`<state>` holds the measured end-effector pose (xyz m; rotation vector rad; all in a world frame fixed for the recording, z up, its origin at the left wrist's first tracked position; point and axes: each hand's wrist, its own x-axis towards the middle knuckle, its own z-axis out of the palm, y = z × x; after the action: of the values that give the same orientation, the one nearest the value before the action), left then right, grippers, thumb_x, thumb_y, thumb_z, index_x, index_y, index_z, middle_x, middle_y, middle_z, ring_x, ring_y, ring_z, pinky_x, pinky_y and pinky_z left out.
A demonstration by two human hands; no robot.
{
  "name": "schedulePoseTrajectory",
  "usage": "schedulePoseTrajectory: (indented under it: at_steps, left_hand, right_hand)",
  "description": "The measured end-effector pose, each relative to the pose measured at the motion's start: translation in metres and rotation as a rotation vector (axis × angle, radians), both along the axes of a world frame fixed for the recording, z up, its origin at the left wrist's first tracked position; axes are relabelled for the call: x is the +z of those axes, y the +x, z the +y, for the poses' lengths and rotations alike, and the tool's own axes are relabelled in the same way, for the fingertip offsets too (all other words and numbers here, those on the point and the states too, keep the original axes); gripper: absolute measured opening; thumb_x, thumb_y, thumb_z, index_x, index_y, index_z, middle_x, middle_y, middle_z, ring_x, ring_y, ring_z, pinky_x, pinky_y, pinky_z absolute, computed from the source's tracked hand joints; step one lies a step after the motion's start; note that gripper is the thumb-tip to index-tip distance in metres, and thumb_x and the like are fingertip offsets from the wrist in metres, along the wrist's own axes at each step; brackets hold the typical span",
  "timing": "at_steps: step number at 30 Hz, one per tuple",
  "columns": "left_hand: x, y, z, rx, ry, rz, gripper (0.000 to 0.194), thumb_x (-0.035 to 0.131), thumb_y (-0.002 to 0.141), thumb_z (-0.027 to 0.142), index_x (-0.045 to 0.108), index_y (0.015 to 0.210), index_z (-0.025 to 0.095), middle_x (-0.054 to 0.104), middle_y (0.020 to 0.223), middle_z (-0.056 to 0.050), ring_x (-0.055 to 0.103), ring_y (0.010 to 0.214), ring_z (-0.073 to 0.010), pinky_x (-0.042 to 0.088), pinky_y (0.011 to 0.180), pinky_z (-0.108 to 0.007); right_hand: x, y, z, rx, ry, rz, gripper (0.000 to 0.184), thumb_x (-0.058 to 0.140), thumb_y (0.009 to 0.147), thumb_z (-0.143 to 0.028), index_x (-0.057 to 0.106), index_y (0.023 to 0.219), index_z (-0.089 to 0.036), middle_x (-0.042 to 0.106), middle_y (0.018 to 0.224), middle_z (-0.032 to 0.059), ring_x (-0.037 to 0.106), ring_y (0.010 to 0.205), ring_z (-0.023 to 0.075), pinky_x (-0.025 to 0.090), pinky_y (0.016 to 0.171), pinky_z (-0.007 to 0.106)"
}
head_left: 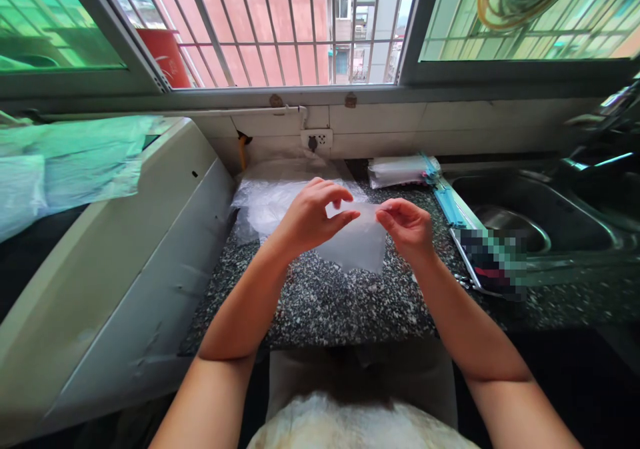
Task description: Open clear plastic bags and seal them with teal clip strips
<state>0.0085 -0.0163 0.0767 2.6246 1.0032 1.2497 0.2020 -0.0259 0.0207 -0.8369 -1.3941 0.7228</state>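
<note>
A translucent plastic bag hangs over the speckled counter, its upper right corner pinched between the thumb and fingers of my right hand. My left hand is at the bag's upper left side, thumb and index finger apart with a gap between their tips. Whether its other fingers touch the bag I cannot tell. Behind my left hand lies a pile of clear plastic bags. Farther back to the right rests a bundle of clear plastic packaging with blue ends.
A steel sink is at the right, with blue strips and a partly pixelated phone-like object by its edge. To the left stands a white appliance with plastic sheeting on top. A wall socket sits behind the counter.
</note>
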Motion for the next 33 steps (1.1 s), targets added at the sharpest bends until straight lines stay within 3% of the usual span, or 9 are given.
schedulePoseTrajectory:
  at_steps: [3, 7, 10, 13, 17, 26, 33]
  left_hand:
    - [0.004, -0.018, 0.009, -0.089, -0.012, 0.011, 0.026, 0.072, 0.072, 0.038, 0.065, 0.087, 0.018, 0.065, 0.076, -0.002, 0.056, 0.079, -0.0158, 0.046, 0.076, -0.031]
    - [0.004, -0.040, 0.023, -0.166, -0.161, -0.016, 0.030, 0.072, 0.072, 0.038, 0.065, 0.091, 0.017, 0.066, 0.085, -0.005, 0.059, 0.080, -0.0149, 0.049, 0.075, -0.029]
    - [0.001, -0.045, 0.029, -0.259, -0.323, -0.031, 0.022, 0.069, 0.074, 0.032, 0.065, 0.088, 0.016, 0.067, 0.083, -0.005, 0.061, 0.077, -0.0133, 0.051, 0.072, -0.027]
    - [-0.001, -0.042, 0.030, -0.275, -0.384, -0.056, 0.009, 0.063, 0.077, 0.026, 0.064, 0.079, 0.017, 0.067, 0.077, -0.003, 0.060, 0.072, -0.0111, 0.051, 0.069, -0.025]
    - [-0.002, -0.034, 0.028, -0.251, -0.342, -0.113, 0.008, 0.061, 0.078, 0.024, 0.063, 0.074, 0.018, 0.066, 0.075, -0.002, 0.060, 0.070, -0.0104, 0.051, 0.068, -0.024]
    - [-0.008, -0.015, 0.026, -0.258, -0.212, -0.137, 0.009, 0.059, 0.080, 0.020, 0.064, 0.074, 0.016, 0.064, 0.074, -0.003, 0.058, 0.068, -0.0098, 0.049, 0.064, -0.023]
    - [-0.013, 0.002, 0.021, -0.291, -0.150, -0.150, 0.010, 0.057, 0.082, 0.018, 0.064, 0.075, 0.017, 0.065, 0.072, -0.002, 0.059, 0.068, -0.0093, 0.048, 0.062, -0.023]
  right_hand:
    - [0.001, 0.005, 0.001, -0.046, 0.034, 0.006, 0.019, 0.071, 0.070, -0.039, 0.064, 0.070, -0.021, 0.063, 0.067, -0.0023, 0.055, 0.060, 0.0098, 0.048, 0.059, 0.025]
    - [0.003, 0.014, 0.003, -0.096, 0.073, 0.014, 0.018, 0.071, 0.071, -0.039, 0.064, 0.071, -0.022, 0.063, 0.067, -0.0027, 0.056, 0.060, 0.0103, 0.047, 0.058, 0.026]
    - [0.003, 0.019, 0.006, -0.111, 0.091, 0.022, 0.020, 0.071, 0.071, -0.043, 0.064, 0.071, -0.024, 0.061, 0.066, -0.0030, 0.056, 0.059, 0.0113, 0.047, 0.057, 0.027]
    - [0.004, 0.022, 0.007, -0.083, 0.116, 0.068, 0.019, 0.073, 0.069, -0.044, 0.065, 0.071, -0.026, 0.061, 0.065, -0.0033, 0.056, 0.058, 0.0114, 0.046, 0.056, 0.027]
    - [0.007, 0.024, 0.006, -0.005, 0.075, 0.143, 0.021, 0.077, 0.064, -0.043, 0.068, 0.071, -0.027, 0.062, 0.064, -0.0032, 0.055, 0.057, 0.0108, 0.045, 0.054, 0.027]
    - [0.010, 0.017, 0.004, 0.272, -0.185, 0.241, 0.026, 0.081, 0.057, -0.043, 0.067, 0.064, -0.023, 0.060, 0.059, -0.0042, 0.049, 0.051, 0.0064, 0.038, 0.047, 0.021]
    - [0.004, 0.006, 0.002, 0.303, -0.249, 0.137, 0.025, 0.078, 0.062, -0.043, 0.066, 0.065, -0.021, 0.062, 0.060, -0.0040, 0.050, 0.053, 0.0062, 0.041, 0.050, 0.021]
